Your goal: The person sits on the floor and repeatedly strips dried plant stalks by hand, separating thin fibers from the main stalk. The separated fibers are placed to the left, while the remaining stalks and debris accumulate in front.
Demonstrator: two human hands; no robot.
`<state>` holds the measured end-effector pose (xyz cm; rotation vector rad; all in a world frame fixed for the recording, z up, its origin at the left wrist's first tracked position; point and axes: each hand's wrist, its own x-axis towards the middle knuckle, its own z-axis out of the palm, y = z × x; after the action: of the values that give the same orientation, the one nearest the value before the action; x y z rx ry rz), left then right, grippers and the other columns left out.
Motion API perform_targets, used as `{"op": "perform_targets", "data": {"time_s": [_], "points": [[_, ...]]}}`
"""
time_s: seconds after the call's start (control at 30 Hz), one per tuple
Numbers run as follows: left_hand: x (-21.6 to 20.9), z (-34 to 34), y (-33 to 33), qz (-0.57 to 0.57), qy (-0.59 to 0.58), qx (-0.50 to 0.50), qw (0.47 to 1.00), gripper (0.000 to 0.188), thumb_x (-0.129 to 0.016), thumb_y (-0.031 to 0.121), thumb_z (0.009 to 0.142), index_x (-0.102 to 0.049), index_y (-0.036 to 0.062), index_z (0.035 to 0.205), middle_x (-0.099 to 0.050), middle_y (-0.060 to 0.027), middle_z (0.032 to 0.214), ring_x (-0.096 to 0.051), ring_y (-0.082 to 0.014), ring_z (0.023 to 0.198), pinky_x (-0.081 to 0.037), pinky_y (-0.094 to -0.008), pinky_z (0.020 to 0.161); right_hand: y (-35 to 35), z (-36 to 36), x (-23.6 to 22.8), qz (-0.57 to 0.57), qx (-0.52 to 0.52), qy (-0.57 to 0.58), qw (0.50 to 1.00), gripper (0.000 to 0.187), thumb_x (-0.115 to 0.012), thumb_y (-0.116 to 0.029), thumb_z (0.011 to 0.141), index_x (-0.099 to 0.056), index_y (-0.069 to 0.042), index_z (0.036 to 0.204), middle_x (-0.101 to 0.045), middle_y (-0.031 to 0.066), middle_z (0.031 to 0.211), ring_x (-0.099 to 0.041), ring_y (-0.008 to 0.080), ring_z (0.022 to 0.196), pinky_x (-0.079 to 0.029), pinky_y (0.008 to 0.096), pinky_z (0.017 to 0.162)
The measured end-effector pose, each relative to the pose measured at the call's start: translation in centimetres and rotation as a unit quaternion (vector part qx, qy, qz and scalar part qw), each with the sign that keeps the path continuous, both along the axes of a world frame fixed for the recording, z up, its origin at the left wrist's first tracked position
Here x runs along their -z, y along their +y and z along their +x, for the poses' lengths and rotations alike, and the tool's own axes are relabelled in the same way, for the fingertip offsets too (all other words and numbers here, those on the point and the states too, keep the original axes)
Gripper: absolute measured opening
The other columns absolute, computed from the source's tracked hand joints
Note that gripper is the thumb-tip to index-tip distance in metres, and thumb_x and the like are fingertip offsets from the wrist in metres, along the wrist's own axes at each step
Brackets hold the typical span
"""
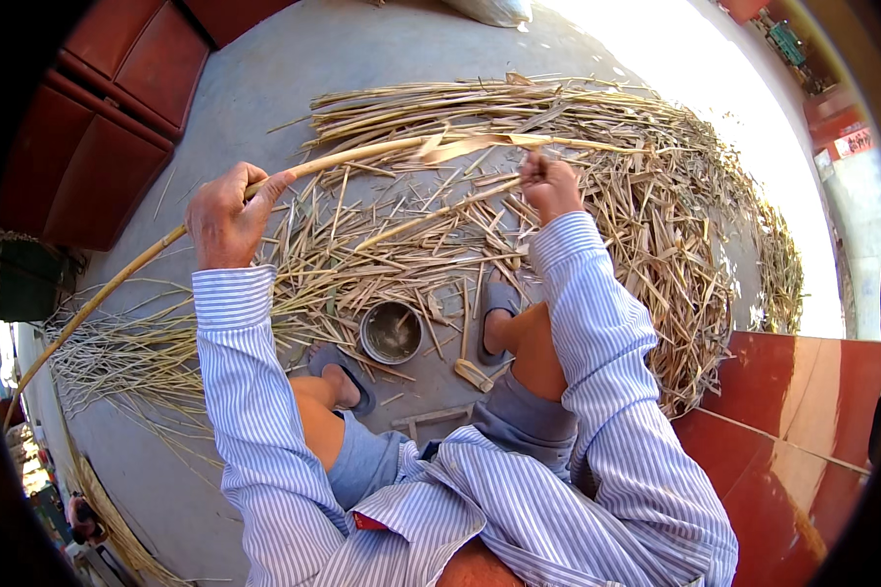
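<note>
My left hand (pixel 233 213) is wrapped round a long, pale reed stalk (pixel 362 154). The stalk bends down to the lower left and runs out to the right above the floor. A broad tan strip of dry husk (pixel 468 148) hangs partly loose from it, and its right end meets the fingers of my right hand (pixel 550 184). That hand is closed and slightly blurred, with its fingertips pinched just below the stalk. Beyond the stalk lies a bundle of similar reed stalks (pixel 392 112). Husk scraps (pixel 656 235) are heaped to the right.
A metal pot (pixel 392 333) stands between my feet, with a short cut stalk piece (pixel 474 375) beside it. Thin stalks (pixel 127 352) spread across the floor at left. Dark red padded furniture (pixel 108 127) stands at far left, and red panels (pixel 783 401) lie at right.
</note>
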<state>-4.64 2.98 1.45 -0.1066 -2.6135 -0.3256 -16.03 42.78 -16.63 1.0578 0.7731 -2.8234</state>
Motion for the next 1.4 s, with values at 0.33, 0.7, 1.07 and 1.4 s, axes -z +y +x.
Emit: {"op": "perform_targets", "data": {"time_s": [0.33,0.7,1.07,1.4], "points": [[-0.5,1.0,-0.9,0.009,-0.050,0.043,0.998,0.031,-0.082,0.030,0.073,-0.064,0.0045,0.073,-0.060,-0.0092,0.061,-0.054,-0.0254,0.054,-0.039,-0.0376,0.052,0.9,-0.3,-1.4,0.011,-0.049,-0.086,0.995,0.028,-0.058,-0.030,0.097,-0.054,-0.002,0.103,-0.058,0.0114,0.094,-0.056,0.0198,0.080,-0.049,0.0339,0.071],[3.4,-1.0,3.4,0.017,-0.171,0.036,0.985,0.029,-0.073,0.039,0.078,-0.069,0.0099,0.080,-0.066,-0.0108,0.069,-0.064,-0.0305,0.068,-0.047,-0.0443,0.063,-9.1,1.8,-3.2,0.081,-0.298,-0.049,0.950,0.016,-0.057,-0.016,0.096,-0.059,0.000,0.098,-0.064,0.0096,0.085,-0.064,0.0196,0.078,-0.052,0.0304,0.065],[4.2,-1.1,3.1,-0.003,0.017,0.114,0.993,0.022,-0.073,0.030,0.081,-0.069,0.0087,0.079,-0.065,-0.0092,0.067,-0.060,-0.0271,0.060,-0.044,-0.0420,0.056,-7.8,1.4,-2.1,0.105,-0.343,0.036,0.933,0.015,-0.059,-0.017,0.097,-0.062,-0.002,0.098,-0.066,0.0080,0.082,-0.064,0.0148,0.069,-0.052,0.0242,0.056],[4.4,-0.9,0.4,0.110,-0.222,0.109,0.963,0.016,-0.074,0.022,0.078,-0.069,0.0069,0.084,-0.067,-0.0122,0.074,-0.064,-0.0299,0.069,-0.048,-0.0410,0.062,-3.8,3.0,-4.7,0.381,-0.259,0.099,0.882,0.019,-0.062,-0.017,0.095,-0.063,0.001,0.103,-0.066,0.0040,0.078,-0.063,0.0078,0.069,-0.048,0.0169,0.055]]}}
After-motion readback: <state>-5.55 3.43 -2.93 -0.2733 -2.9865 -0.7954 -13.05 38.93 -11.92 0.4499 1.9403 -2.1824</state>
